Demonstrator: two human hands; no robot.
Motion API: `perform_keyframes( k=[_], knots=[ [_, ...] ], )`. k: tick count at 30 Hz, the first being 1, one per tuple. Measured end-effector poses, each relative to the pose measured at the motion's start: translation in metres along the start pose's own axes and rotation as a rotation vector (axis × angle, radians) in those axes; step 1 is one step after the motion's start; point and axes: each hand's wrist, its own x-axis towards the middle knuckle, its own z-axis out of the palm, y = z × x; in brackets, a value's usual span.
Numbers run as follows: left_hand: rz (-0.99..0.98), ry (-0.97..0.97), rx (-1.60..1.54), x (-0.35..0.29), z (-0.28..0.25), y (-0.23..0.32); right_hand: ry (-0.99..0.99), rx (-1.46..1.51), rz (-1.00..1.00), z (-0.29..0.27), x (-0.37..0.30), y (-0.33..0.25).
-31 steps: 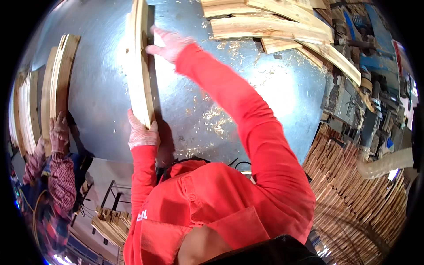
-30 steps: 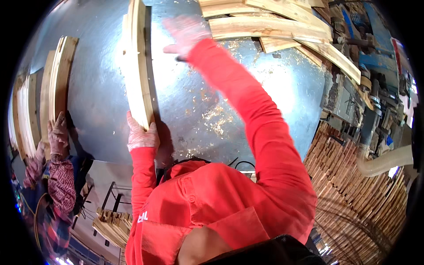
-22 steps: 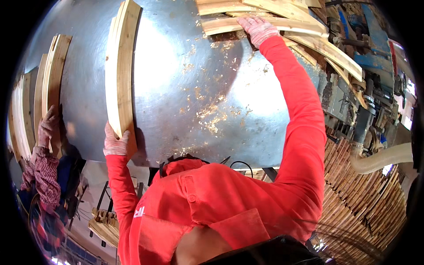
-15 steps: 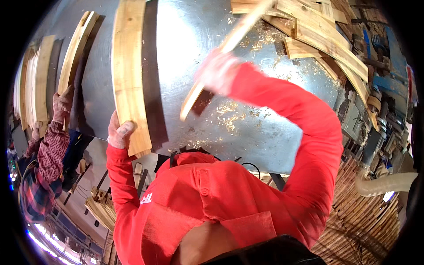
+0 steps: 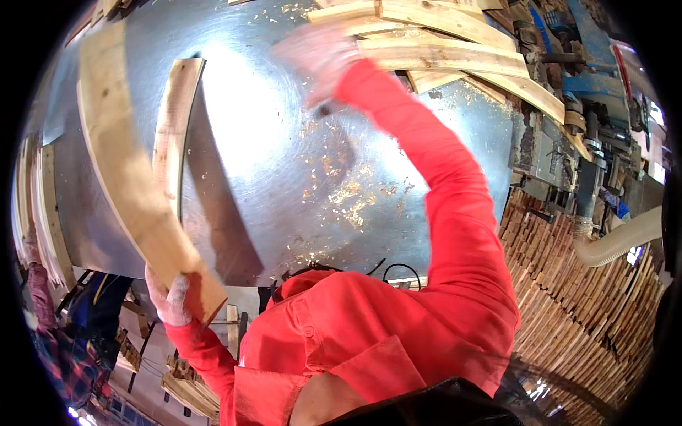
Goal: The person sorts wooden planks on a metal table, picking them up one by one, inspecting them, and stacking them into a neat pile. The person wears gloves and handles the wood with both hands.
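1. Wooden board (image 5: 128,153): I have it in the left hand (image 5: 170,302), held by its near end, which reaches past the near edge of the metal table (image 5: 288,177); the long body runs up and away to the left, smeared by blur
2. The left fingers are closed around that end: I see the thumb over the upper face and other fingers at the left edge, the remainder hidden from me by the wood
3. Nearly the whole board stretches out beyond those fingers; how far it stands off the metal I cannot judge on my feed
4. The right hand (image 5: 320,60) is too blurred for me to read each finger, but it looks spread and free of wood, just left of a loose pile of boards (image 5: 447,57); whether it touches the pile I cannot tell
5. A second board (image 5: 177,106) lies on the table, just right of the held one and partly covered by it, with a dark shadow (image 5: 220,206) to its right
6. Between the right hand and the wearer's red shirt (image 5: 383,305), I see pale shavings (image 5: 348,199) scattered
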Motion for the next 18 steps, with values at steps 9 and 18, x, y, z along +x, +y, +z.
perform_keyframes(
  k=[9, 18],
  knots=[
    [-0.12, -0.143, 0.913, 0.067, 0.11, -0.024, -0.493, -0.18, 0.02, 0.004, -0.1, 0.023],
    [-0.114, -0.135, 0.844, 0.052, 0.097, -0.038, 0.389, 0.07, -0.325, 0.083, -0.056, -0.212]
  ],
)
